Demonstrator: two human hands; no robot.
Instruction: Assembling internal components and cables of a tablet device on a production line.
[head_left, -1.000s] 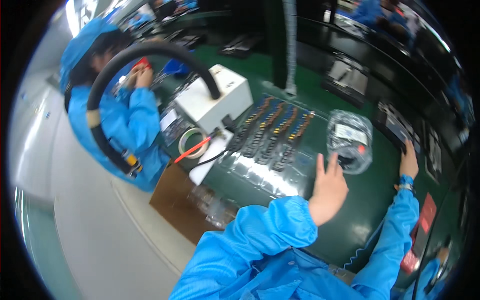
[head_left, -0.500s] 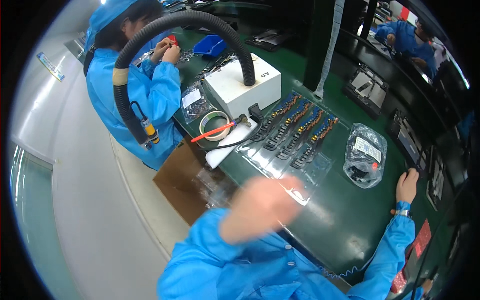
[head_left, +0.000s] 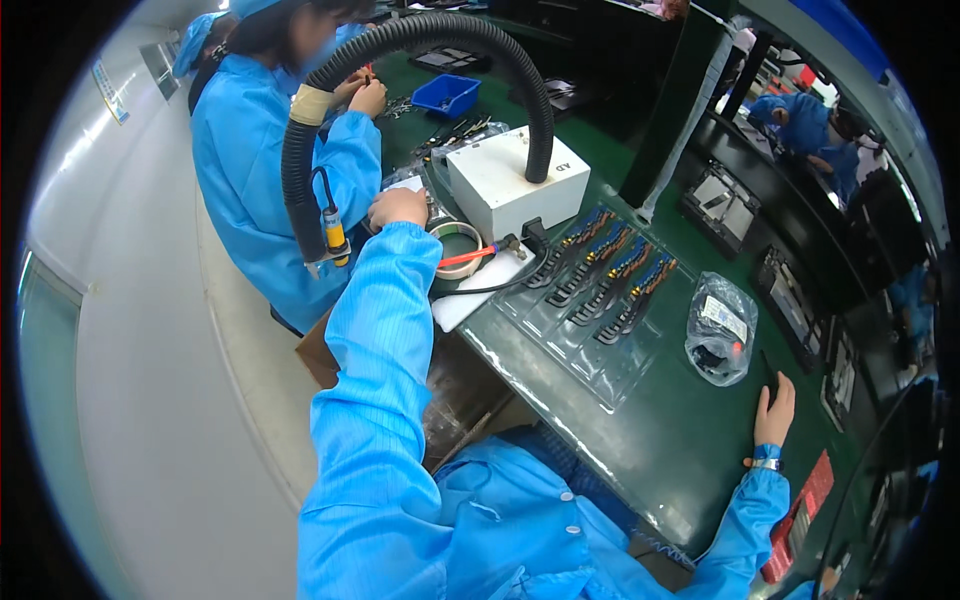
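Dark letters (head_left: 562,167) mark the white box (head_left: 500,195); a label (head_left: 724,318) on the bag (head_left: 708,362) is illegible.

Packet (head_left: 411,184) behind tape roll (head_left: 462,272), tray (head_left: 598,374) right of roll, bag (head_left: 722,328) right of tray

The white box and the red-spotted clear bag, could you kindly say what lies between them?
Four rows of dark parts on clear plastic lie between the white box and the red-spotted bag in the head view.

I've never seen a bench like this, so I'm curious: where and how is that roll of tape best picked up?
Probably by the far rim of the tape roll, pinched from above: it lies flat, its middle is open for a finger, and the red stick crosses its nearer part.
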